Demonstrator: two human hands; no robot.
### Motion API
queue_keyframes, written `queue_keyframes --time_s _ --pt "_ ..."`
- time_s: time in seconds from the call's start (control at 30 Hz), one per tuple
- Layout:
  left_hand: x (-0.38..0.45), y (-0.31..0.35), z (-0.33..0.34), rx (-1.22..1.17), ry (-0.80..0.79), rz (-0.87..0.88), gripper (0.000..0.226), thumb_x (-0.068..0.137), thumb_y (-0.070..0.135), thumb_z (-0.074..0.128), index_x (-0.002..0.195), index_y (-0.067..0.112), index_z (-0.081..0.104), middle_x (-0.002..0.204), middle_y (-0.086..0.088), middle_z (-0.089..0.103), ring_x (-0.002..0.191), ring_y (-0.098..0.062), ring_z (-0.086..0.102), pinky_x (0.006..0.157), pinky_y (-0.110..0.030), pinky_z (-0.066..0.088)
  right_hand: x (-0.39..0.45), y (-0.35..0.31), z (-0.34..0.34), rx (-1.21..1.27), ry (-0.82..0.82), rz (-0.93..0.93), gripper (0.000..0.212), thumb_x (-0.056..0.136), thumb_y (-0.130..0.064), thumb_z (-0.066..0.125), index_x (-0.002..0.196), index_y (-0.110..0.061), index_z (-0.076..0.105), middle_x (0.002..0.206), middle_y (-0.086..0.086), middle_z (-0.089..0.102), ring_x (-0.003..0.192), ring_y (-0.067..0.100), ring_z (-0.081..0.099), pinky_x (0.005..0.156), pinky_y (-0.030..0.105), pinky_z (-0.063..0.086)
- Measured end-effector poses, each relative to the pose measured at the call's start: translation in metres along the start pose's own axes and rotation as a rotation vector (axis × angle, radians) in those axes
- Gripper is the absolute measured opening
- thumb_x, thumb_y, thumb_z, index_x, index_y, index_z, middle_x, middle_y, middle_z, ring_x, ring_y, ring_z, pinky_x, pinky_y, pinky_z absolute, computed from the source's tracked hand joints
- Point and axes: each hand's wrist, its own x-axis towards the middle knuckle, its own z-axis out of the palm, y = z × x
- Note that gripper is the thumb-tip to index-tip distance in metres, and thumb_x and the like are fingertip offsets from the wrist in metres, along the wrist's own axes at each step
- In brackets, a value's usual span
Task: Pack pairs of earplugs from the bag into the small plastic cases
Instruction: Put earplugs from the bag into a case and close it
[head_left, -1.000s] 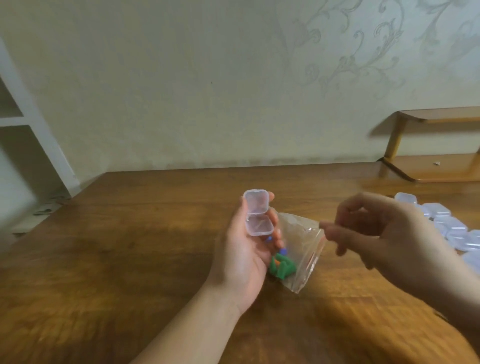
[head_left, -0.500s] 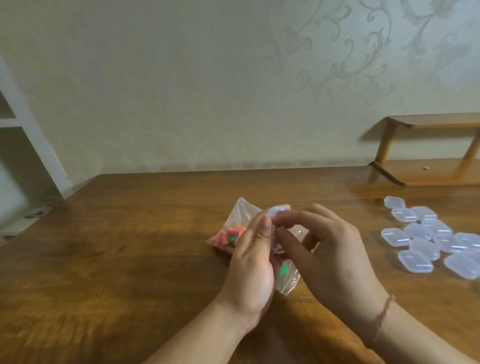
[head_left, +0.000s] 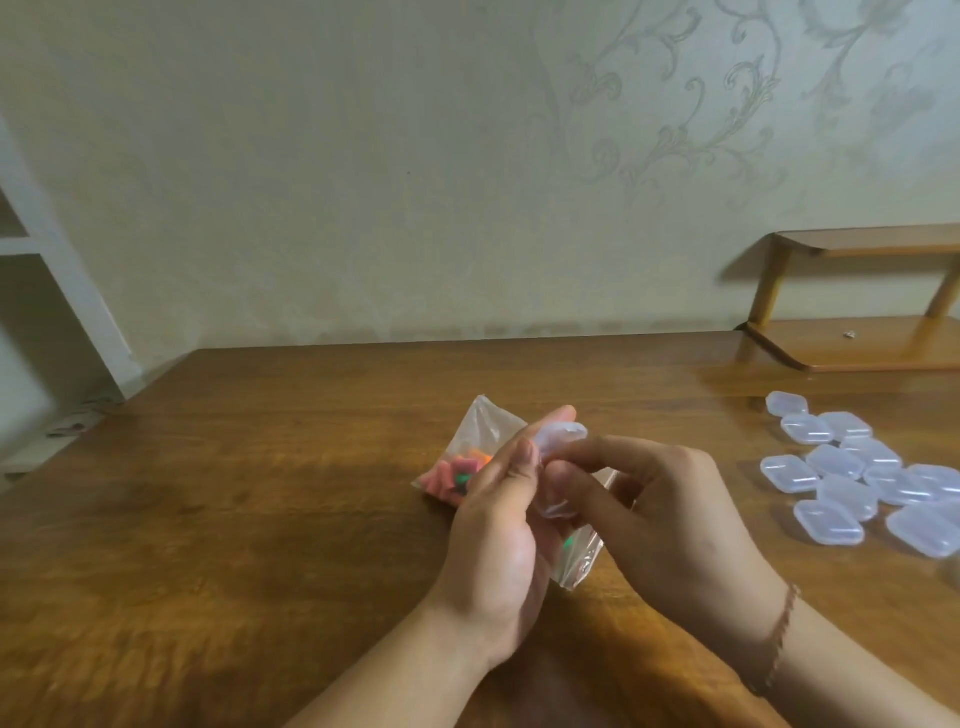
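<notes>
My left hand (head_left: 498, 525) holds a small clear plastic case (head_left: 560, 435) upright between thumb and fingers, its lid up. The fingers of my right hand (head_left: 660, 514) curl round the case from the right, thumb and forefinger pinching at it. Whether earplugs are inside is hidden. Behind and under both hands a clear plastic bag (head_left: 480, 426) lies on the table. Orange, pink and green earplugs (head_left: 457, 470) show through the bag at its left end, and a green one (head_left: 568, 543) shows below my hands.
Several closed clear cases (head_left: 841, 483) lie in a cluster on the wooden table (head_left: 260, 493) at the right. A low wooden shelf (head_left: 857, 343) stands at the back right against the wall. A white shelf unit (head_left: 57, 291) stands off the table's left edge.
A second ago my right hand was apart at the right and the open case stood up in my left hand. My right hand has come onto the case; both hands have sunk over the bag.
</notes>
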Motion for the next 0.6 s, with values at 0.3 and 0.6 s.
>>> queue_keyframes --time_s 0.3,0.6 --pt "0.010 0.024 -0.013 -0.308 0.172 -0.145 0.033 0.095 0.021 0.052 0.120 0.004 0.065 0.093 -0.015 0.067 0.074 -0.021 0.065 0.065 -0.031 0.057 0.004 0.008 -0.033 -0.081 0.157 -0.049 0.008 0.078 -0.026 0.064 0.081 -0.030 0.069 0.085 -0.023 0.062 0.070 0.007 0.061 0.053 0.024 0.053" --pt "0.034 0.060 -0.053 -0.317 0.438 -0.020 0.033 0.098 0.028 0.053 0.119 0.004 0.060 0.101 -0.014 0.060 0.084 -0.020 0.059 0.075 -0.028 0.050 0.007 0.045 -0.017 -0.397 -0.484 0.246 0.020 0.083 -0.051 0.063 0.102 -0.055 0.065 0.130 -0.025 0.036 0.128 0.014 0.031 0.106 0.041 0.038"
